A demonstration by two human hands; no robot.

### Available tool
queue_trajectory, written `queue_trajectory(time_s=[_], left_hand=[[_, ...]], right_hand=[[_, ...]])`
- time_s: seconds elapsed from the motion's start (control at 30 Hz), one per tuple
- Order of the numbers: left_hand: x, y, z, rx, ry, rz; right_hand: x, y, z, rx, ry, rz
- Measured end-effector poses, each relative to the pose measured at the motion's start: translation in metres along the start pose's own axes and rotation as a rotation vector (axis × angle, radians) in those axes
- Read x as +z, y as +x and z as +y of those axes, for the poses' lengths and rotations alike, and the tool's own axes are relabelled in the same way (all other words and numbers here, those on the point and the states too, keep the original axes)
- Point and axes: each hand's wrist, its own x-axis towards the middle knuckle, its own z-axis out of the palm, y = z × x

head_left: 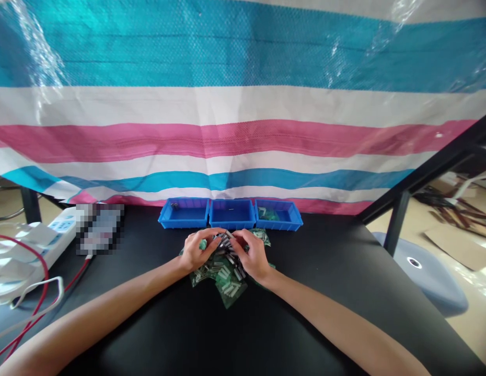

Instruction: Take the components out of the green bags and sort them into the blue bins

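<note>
My left hand (198,249) and my right hand (251,255) are close together above a loose heap of green circuit board strips (227,282) with small metal parts on them. Their fingers are curled around a clump of strips (226,245), which is partly hidden. Behind my hands stand a left blue plastic tray (183,213), a middle one (232,214) and a right one (278,215). The right tray holds some green strips (267,213). A small dark item (174,206) lies in the left tray.
The heap lies on a black table (325,277), with a white power strip (62,228) and red cable (47,271) at the left. A striped tarp (243,141) hangs behind the trays. A black metal frame (427,175) and grey-blue stool (423,271) stand at the right.
</note>
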Motion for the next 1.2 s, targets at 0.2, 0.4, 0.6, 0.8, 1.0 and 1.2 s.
queue_trajectory(time_s=[0.2,0.4,0.6,0.8,1.0,1.2], left_hand=[[-0.0023,0.0029,0.0043,-0.011,0.003,-0.051],[-0.0031,0.0041,0.0059,0.008,-0.008,-0.079],[-0.0035,0.0029,0.0043,0.021,-0.018,-0.090],[-0.0033,0.0024,0.0031,0.029,-0.048,-0.096],[-0.0033,0.0018,0.0021,0.020,-0.056,-0.091],[-0.0034,0.0020,0.0017,0.033,-0.078,-0.086]], right_hand=[[0.0005,0.0000,-0.0004,-0.021,-0.031,-0.016],[0.0001,-0.0004,-0.0002,-0.022,-0.023,-0.026],[-0.0011,0.0004,-0.0027,-0.031,-0.017,-0.032],[-0.0012,0.0007,-0.0038,-0.043,-0.011,-0.025],[-0.0010,0.0000,-0.0020,-0.044,-0.005,-0.024],[-0.0009,-0.0006,-0.0009,-0.035,-0.005,-0.031]])
